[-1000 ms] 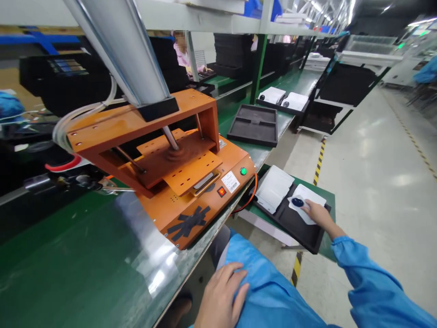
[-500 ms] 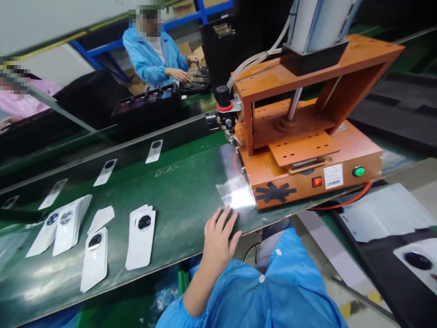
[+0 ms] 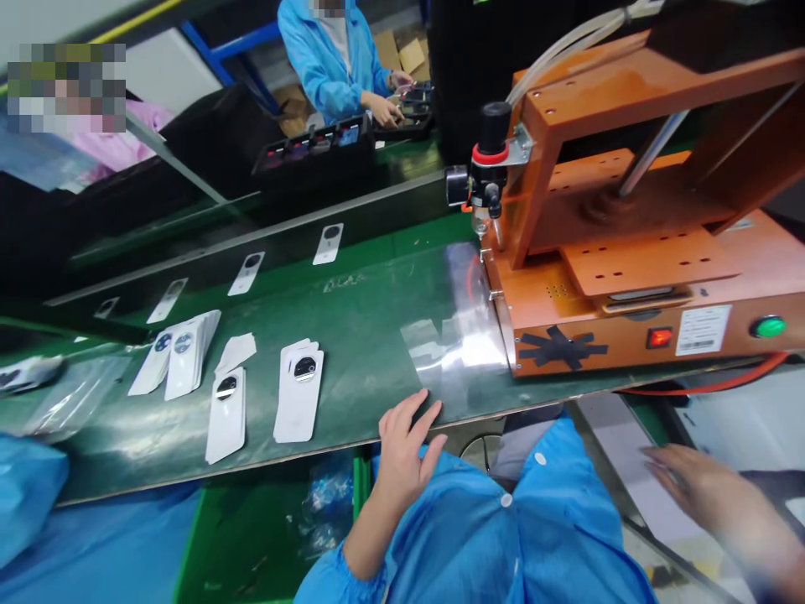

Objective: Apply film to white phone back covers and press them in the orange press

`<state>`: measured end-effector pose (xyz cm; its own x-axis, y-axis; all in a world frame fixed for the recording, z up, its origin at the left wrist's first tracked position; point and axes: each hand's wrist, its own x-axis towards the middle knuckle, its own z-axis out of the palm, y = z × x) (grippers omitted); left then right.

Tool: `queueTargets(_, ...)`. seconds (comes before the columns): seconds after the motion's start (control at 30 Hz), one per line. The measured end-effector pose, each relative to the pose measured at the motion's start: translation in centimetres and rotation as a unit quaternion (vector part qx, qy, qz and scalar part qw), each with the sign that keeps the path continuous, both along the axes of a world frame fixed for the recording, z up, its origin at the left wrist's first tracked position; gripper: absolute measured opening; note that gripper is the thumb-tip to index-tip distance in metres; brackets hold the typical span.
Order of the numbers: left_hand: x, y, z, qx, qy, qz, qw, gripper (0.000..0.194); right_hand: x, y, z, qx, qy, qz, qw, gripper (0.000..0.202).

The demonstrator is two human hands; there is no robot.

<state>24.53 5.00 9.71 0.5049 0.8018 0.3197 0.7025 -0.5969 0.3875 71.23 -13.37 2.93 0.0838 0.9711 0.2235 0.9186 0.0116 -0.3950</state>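
Note:
My left hand (image 3: 404, 453) rests at the front edge of the green bench (image 3: 365, 319), fingers spread and holding nothing. Off to the right, my right hand (image 3: 710, 495) is smeared by motion, with its fingers bent; whether anything is in them does not show. To the left of my left hand lies a stack of white phone back covers (image 3: 298, 411) with a round black camera area. Another stack of covers (image 3: 226, 424) sits farther left. An orange press machine (image 3: 604, 310) with a lit green button (image 3: 768, 327) stands right of my left hand.
Fanned covers (image 3: 185, 356) lie further left, near a plastic bag (image 3: 81, 394). Single covers (image 3: 246, 273) lie in a row along the far side. A co-worker in blue (image 3: 340, 67) handles parts across the bench. Below is a green bin (image 3: 251, 537).
The view has shifted left and down, so the press appears larger and further right. My right hand has come into view at the right. My left hand stays spread by the bench edge.

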Motion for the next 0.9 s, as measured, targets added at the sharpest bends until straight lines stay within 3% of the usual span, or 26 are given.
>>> queueTargets(0.07, -0.2, 1.2, 0.6, -0.019, -0.059, 0.029, 0.998, 0.031, -5.3, 3.3, 1.2, -0.008, -0.035, 0.138, 0.99, 0.021)
queueTargets(0.2, 0.3, 4.8, 1.4, -0.014, -0.115, 0.08, 0.99, 0.024, -16.0, 9.3, 6.0, 0.013, -0.017, 0.26, 0.965, 0.021)
queueTargets(0.27, 0.7, 6.1, 1.5, -0.009, -0.072, 0.069, 0.995, 0.029, -19.8, 12.2, 7.6, 0.052, -0.034, 0.258, 0.964, 0.031)
queueTargets(0.33, 0.8, 6.7, 1.4, -0.012, -0.001, 0.05, 0.999, 0.046, -22.2, 14.8, 8.1, 0.074, -0.065, 0.227, 0.969, 0.043)
queueTargets(0.43, -0.6, 5.9, 1.3, -0.021, 0.065, 0.06, 0.996, 0.058, -23.6, 17.8, 7.9, 0.072, -0.108, 0.219, 0.967, 0.053)
queueTargets(0.63, -4.6, 3.5, 1.2, -0.057, 0.054, 0.058, 0.995, 0.058, -22.9, 20.3, 7.9, 0.05, -0.171, 0.207, 0.962, 0.043)
queueTargets(0.77, -5.2, 3.8, 1.5, -0.088, -0.043, 0.073, 0.992, 0.051, -23.1, 20.5, 8.7, 0.055, -0.155, 0.181, 0.97, 0.042)
queueTargets(0.9, -6.5, 4.4, 2.4, -0.084, -0.175, 0.171, 0.966, 0.028, -23.9, 20.2, 9.1, 0.088, -0.132, 0.195, 0.968, 0.037)
